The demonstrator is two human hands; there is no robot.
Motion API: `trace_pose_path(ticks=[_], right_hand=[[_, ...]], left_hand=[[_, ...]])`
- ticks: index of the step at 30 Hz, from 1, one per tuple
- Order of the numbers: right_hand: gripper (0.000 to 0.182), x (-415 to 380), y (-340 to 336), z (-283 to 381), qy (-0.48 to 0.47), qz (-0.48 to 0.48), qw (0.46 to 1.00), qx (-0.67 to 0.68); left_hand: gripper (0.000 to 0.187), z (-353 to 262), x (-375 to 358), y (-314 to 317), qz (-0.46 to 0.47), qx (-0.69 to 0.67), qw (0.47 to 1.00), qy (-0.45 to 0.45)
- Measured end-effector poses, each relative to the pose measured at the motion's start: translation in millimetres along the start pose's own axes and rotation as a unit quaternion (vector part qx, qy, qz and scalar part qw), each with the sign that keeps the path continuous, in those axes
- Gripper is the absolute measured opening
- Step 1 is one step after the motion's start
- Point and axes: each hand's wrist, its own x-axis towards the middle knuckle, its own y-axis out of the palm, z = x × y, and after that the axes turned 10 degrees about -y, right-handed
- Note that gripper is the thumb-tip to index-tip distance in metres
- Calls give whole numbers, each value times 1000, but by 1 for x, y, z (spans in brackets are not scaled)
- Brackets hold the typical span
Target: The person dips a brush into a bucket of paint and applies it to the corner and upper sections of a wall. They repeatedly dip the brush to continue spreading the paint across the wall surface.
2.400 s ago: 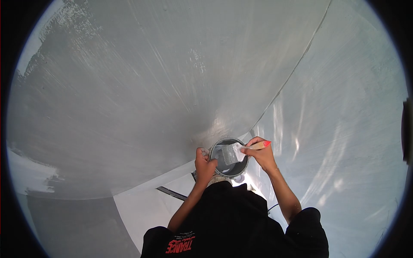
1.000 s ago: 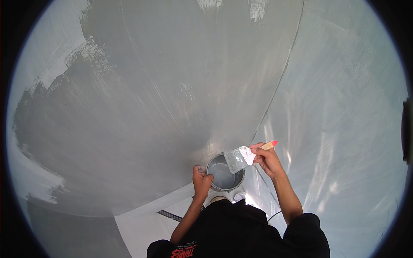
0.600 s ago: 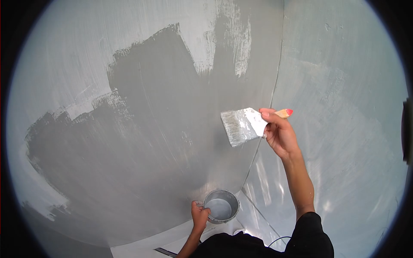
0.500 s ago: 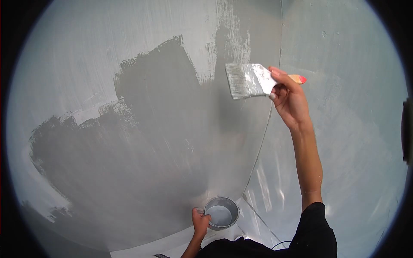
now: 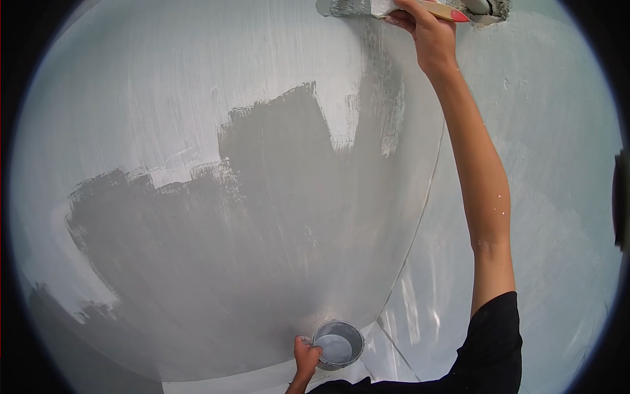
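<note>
High on the wall (image 5: 275, 217), my right hand (image 5: 430, 36) is closed round the handle of a wide paintbrush (image 5: 374, 8). The bristles point left, up by the top of the view, and appear to be against the wall or very close to it. Low down, my left hand (image 5: 307, 358) grips the rim of a round grey bucket (image 5: 338, 345), its thumb over the edge. Pale grey paint lies inside it. Dark grey patches with ragged edges stand out against lighter, streaky paint on the wall.
A pipe end (image 5: 479, 6) in a rough hole pokes through the surface right of the brush. The wall meets a second wall (image 5: 551, 197) at a corner line. Pale sheeting (image 5: 223, 386) covers the floor below. A dark object (image 5: 620, 200) sits at the right edge.
My right hand has raised the paintbrush from mid-wall to the top of the view. The view has tilted up a little, showing the pipe. The left hand still holds the bucket.
</note>
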Motion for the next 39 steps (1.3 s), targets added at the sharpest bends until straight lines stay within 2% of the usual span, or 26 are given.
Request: trace_pose_path(ticks=[3, 6, 8, 9, 10, 11, 13, 16, 19, 20, 23, 26, 30, 34, 37, 39], right_hand=[[29, 16, -9, 12, -33, 1, 999, -20], [24, 29, 6, 32, -126, 23, 989, -75], [19, 28, 14, 34, -231, 122, 954, -148], [17, 26, 17, 34, -280, 172, 927, -183], [15, 22, 17, 30, -377, 229, 852, -282], [19, 5, 11, 26, -408, 298, 767, -395], [24, -29, 10, 12, -424, 272, 761, -409], [25, -67, -2, 37, -375, 320, 778, -389], [24, -48, 0, 55, -325, 324, 808, -370], [22, -32, 8, 57, -373, 306, 794, -370], [18, 8, 33, 56, -411, 252, 813, -325], [19, 10, 30, 11, -461, 229, 775, -367], [19, -45, 8, 16, -418, 238, 795, -368], [20, -2, 14, 25, -470, 204, 774, -371], [15, 18, 30, 20, -440, 190, 808, -342], [15, 6, 24, 5, -425, 203, 796, -381]], left_hand=[[46, 4, 1, -9, -12, 18, 1000, 2], [46, 3, -2, -13, -15, 25, 1000, 11], [46, 1, -4, -13, -14, 36, 999, 5], [46, 1, -4, -12, -14, 41, 999, 1], [46, 2, -3, -12, -16, 47, 999, 0], [45, 4, -3, -12, -18, 52, 998, -1], [45, 6, -3, -13, -25, 51, 998, -1], [45, 8, -8, -14, -31, 33, 999, 0], [45, 6, -13, -14, -28, 33, 999, -8], [45, 6, -15, -14, -28, 41, 999, -10], [45, 12, -13, -12, -26, 56, 998, -15], [46, 20, -12, -11, -36, 59, 998, -11], [48, 18, -20, -19, -44, 19, 999, -9], [49, 15, -24, -22, -58, 18, 998, -10], [49, 22, -17, -23, -60, 34, 998, -5], [49, 17, -20, -23, -58, 20, 998, -14]])
